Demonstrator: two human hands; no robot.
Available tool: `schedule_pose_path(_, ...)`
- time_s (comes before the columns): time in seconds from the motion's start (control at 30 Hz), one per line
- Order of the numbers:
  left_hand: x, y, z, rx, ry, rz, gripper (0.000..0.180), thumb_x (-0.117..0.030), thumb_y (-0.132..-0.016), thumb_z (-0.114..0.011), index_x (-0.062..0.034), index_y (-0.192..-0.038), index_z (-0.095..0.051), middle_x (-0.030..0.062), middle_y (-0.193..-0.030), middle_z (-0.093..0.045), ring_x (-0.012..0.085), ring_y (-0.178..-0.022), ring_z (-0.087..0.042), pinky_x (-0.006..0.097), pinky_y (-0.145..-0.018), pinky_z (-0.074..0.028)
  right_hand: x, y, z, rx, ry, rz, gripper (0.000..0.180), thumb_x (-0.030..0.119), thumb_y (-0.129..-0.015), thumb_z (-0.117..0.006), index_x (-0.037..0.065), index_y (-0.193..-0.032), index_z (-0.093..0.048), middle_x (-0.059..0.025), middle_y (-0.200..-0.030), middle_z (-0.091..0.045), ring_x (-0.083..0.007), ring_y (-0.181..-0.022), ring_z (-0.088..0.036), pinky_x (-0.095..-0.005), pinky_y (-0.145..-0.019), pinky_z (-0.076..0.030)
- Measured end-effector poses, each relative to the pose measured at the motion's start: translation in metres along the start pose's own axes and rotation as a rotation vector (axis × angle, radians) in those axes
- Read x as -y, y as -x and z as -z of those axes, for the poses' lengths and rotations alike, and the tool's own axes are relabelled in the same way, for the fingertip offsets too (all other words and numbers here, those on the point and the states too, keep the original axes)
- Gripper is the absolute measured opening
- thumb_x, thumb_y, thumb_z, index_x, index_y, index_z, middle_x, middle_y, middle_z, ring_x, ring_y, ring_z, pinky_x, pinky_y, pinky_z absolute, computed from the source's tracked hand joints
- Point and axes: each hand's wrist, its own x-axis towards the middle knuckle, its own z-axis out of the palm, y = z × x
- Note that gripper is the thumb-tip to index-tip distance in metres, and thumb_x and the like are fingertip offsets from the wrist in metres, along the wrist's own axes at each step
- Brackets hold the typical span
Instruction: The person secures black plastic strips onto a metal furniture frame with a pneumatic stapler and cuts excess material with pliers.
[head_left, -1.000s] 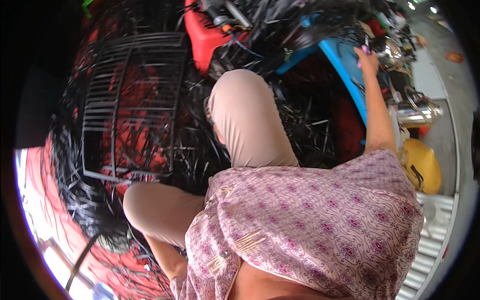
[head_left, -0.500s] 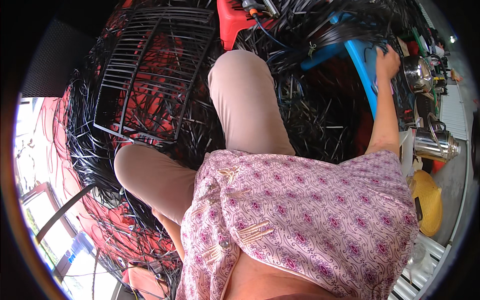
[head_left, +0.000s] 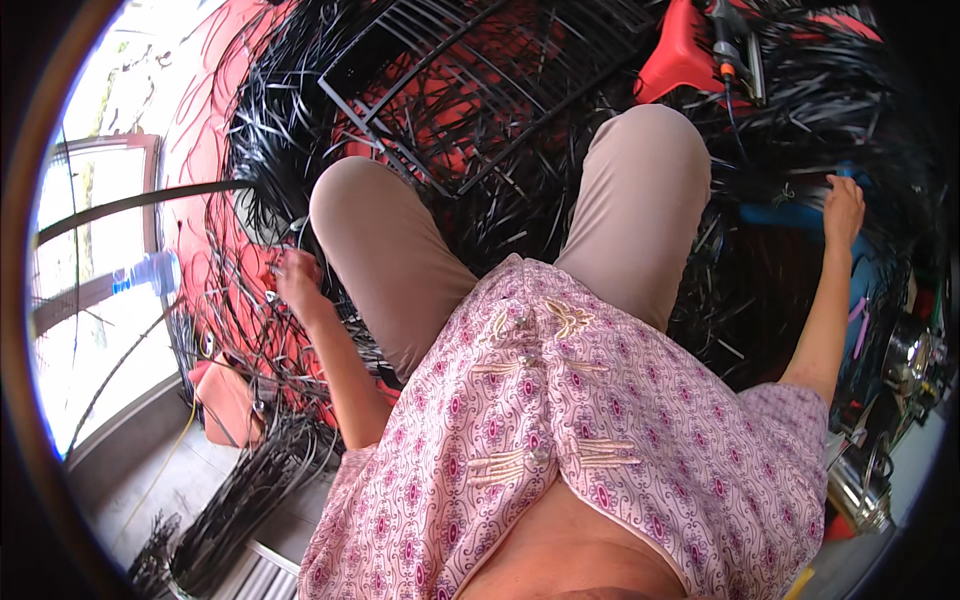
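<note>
Our right arm stretches out, the right hand (head_left: pixel 846 210) at the edge of the black strips (head_left: pixel 800 125); our left arm angles past the left knee (head_left: pixel 355 205), left hand (head_left: pixel 299 280) curled. We cannot tell whether either grips anything.

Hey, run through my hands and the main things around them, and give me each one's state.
Left hand, lowered beside the left leg, blurred, grip unclear
Right hand, fingers bent near the strips, grip unclear
Black strips, loose, heaped
Black slatted frame, lying among strips
Red stool, partly in view
Corded tool, cord attached, on or off unclear
</note>
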Motion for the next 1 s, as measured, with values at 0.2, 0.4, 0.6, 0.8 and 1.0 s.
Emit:
schedule_pose_path(0.2, -0.13, -0.025, -0.13, -0.04, 0.177, -0.426, 0.015, -0.014, -0.091, -0.062, -0.0011, -0.096, -0.061, 0.005, -0.092, -0.064, 0.0145, -0.077, -0.06, 0.032, -0.067, -0.048, 0.06, -0.005, 0.082, -0.257, -0.338, -0.111, 0.03, 0.022, -0.09, -0.065, 0.014, -0.12, -0.065, -0.0077, -0.122, -0.062, -0.0289, -0.115, -0.056, -0.0385, -0.099, -0.043)
schedule_pose_path(0.4, 0.069, -0.061, -0.214, -0.252, -0.549, 0.106, 0.055, -0.044, -0.072, -0.077, 0.0073, -0.087, -0.065, 0.0254, -0.084, -0.067, 0.0405, -0.082, -0.066, 0.048, -0.081, -0.051, 0.221, 0.032, 0.181, -0.378, -0.69, 0.165, 0.03, 0.019, -0.09, -0.067, 0.003, -0.115, -0.065, -0.013, -0.119, -0.061, -0.0314, -0.109, -0.057, -0.0417, -0.096, -0.044)
schedule_pose_path(0.6, 0.223, -0.025, -0.198, -0.009, -0.135, 0.307, 0.051, -0.04, -0.076, -0.078, 0.002, -0.103, -0.065, 0.0062, -0.079, -0.065, 0.0187, -0.067, -0.059, 0.035, -0.066, -0.049, 0.279, 0.033, 0.174, -0.316, -0.819, 0.225, 0.038, 0.024, -0.086, -0.066, 0.002, -0.117, -0.062, -0.0145, -0.124, -0.057, -0.0345, -0.115, -0.052, -0.0438, -0.1, -0.039)
schedule_pose_path(0.8, 0.176, -0.028, -0.223, 0.15, 0.268, 0.629, 0.015, -0.015, -0.088, -0.067, -0.0089, -0.084, -0.054, -0.0007, -0.065, -0.055, 0.0134, -0.053, -0.055, 0.027, -0.048, -0.045, 0.28, 0.03, 0.169, -0.296, -0.879, 0.16, 0.038, 0.021, -0.085, -0.064, 0.002, -0.117, -0.061, -0.0135, -0.123, -0.058, -0.0338, -0.115, -0.052, -0.0435, -0.101, -0.038)
schedule_pose_path(1.0, 0.052, -0.024, -0.242, 0.291, 0.413, 0.766, 0.018, -0.018, -0.092, -0.063, -0.0069, -0.087, -0.051, 0.0024, -0.065, -0.05, 0.0189, -0.054, -0.054, 0.034, -0.051, -0.048, 0.299, 0.02, 0.199, -0.303, -1.039, 0.107, 0.04, 0.017, -0.086, -0.067, 0.001, -0.122, -0.059, -0.0135, -0.125, -0.058, -0.0293, -0.114, -0.054, -0.0413, -0.098, -0.042)
